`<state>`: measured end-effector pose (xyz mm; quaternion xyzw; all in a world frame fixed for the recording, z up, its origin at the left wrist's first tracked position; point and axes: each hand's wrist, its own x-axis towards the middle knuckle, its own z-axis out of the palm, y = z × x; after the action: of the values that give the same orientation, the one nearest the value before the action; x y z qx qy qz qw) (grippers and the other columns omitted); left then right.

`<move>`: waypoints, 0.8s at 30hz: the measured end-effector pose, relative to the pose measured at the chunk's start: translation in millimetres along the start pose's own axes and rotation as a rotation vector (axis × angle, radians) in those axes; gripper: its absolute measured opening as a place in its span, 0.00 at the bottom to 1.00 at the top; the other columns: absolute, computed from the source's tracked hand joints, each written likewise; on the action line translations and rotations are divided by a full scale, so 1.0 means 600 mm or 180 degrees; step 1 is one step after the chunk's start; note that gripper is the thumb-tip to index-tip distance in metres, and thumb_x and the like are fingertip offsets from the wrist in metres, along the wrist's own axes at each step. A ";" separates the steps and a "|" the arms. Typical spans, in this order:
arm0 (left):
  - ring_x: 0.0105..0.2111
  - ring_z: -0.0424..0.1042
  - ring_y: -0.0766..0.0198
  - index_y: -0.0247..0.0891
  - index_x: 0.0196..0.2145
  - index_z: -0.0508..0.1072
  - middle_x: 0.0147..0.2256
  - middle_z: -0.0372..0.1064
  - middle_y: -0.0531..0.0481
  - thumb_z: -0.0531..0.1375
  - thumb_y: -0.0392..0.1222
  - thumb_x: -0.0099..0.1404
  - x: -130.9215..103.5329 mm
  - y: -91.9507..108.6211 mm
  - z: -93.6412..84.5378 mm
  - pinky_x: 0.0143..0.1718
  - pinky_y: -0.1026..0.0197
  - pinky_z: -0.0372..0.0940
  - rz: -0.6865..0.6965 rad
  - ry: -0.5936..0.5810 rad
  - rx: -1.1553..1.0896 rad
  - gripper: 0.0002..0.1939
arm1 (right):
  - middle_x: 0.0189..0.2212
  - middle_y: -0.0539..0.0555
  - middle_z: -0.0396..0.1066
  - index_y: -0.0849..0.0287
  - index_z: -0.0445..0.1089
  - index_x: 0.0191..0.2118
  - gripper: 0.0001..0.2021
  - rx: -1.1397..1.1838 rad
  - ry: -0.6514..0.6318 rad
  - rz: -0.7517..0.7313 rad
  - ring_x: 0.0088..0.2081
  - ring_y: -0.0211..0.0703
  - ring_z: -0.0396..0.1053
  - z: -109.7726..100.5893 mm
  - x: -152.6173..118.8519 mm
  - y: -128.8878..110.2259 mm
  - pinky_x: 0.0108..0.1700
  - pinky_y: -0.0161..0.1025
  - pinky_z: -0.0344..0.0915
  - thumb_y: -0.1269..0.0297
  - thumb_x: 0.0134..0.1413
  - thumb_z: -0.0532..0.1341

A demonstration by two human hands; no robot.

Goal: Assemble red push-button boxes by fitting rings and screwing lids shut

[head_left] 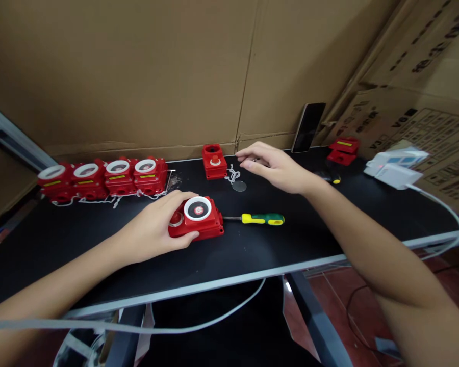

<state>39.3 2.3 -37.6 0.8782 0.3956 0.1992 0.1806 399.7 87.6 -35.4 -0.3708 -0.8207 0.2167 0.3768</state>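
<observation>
My left hand (164, 224) is closed around the left end of a red box-shaped device (210, 227), which lies on the black tabletop. A white ring (198, 208) with a dark disc inside sits on top of it, and a red knob shows beside my fingers. Touching or close to its right side is the shaft tip of a yellow-and-green screwdriver (263, 219). My right hand (273, 165) hovers over the back of the table, fingers stretched out and thumb apart. A tiny dark spot between thumb and fingers is too small to name. Below its fingertips lie white cord (233, 174) and a clear disc (239, 186).
Several red devices with white rings (118, 176) stand in a row at the left. Another red device (214, 162) sits at the back. A phone (308, 127) leans on the cardboard. Red parts (343, 151), a yellow-tipped black tool (331, 177) and a white charger (398, 174) are right.
</observation>
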 end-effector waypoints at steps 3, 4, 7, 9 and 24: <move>0.57 0.83 0.44 0.42 0.67 0.72 0.61 0.80 0.41 0.69 0.59 0.71 -0.003 -0.005 0.002 0.63 0.46 0.78 0.0063 0.0038 0.0069 0.33 | 0.52 0.62 0.81 0.55 0.84 0.54 0.14 -0.0692 0.0432 0.0003 0.49 0.57 0.81 -0.019 0.005 0.035 0.57 0.55 0.80 0.54 0.72 0.69; 0.59 0.83 0.43 0.42 0.69 0.71 0.63 0.79 0.40 0.68 0.61 0.72 -0.004 -0.008 0.004 0.63 0.45 0.78 0.0080 0.0068 0.0096 0.35 | 0.51 0.62 0.81 0.57 0.84 0.53 0.13 -0.0912 0.0540 0.0028 0.48 0.56 0.81 -0.024 0.007 0.048 0.57 0.55 0.80 0.57 0.70 0.69; 0.64 0.81 0.40 0.43 0.74 0.67 0.68 0.76 0.38 0.67 0.63 0.73 -0.008 -0.015 0.008 0.64 0.44 0.78 0.0065 0.0076 0.0181 0.40 | 0.48 0.63 0.82 0.59 0.85 0.51 0.11 -0.1309 0.0692 0.0238 0.45 0.56 0.82 -0.039 0.012 0.084 0.58 0.56 0.80 0.61 0.69 0.68; 0.63 0.81 0.40 0.43 0.74 0.67 0.68 0.76 0.38 0.67 0.64 0.73 -0.009 -0.017 0.009 0.62 0.45 0.78 0.0095 0.0089 0.0199 0.40 | 0.46 0.62 0.83 0.59 0.86 0.49 0.10 -0.1439 0.0718 0.0368 0.44 0.55 0.82 -0.047 0.015 0.104 0.59 0.56 0.80 0.63 0.69 0.68; 0.55 0.82 0.47 0.45 0.68 0.71 0.59 0.78 0.43 0.67 0.58 0.75 -0.007 -0.015 0.006 0.58 0.48 0.77 0.0212 -0.0009 0.0119 0.31 | 0.52 0.69 0.81 0.60 0.87 0.49 0.14 -0.2145 0.0167 0.0456 0.57 0.69 0.76 -0.014 0.023 0.187 0.61 0.63 0.74 0.72 0.71 0.61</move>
<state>33.1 4.2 -45.9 0.8944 0.3694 0.1964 0.1579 450.1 169.7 -94.8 -0.5365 -0.8081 -0.0502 0.2380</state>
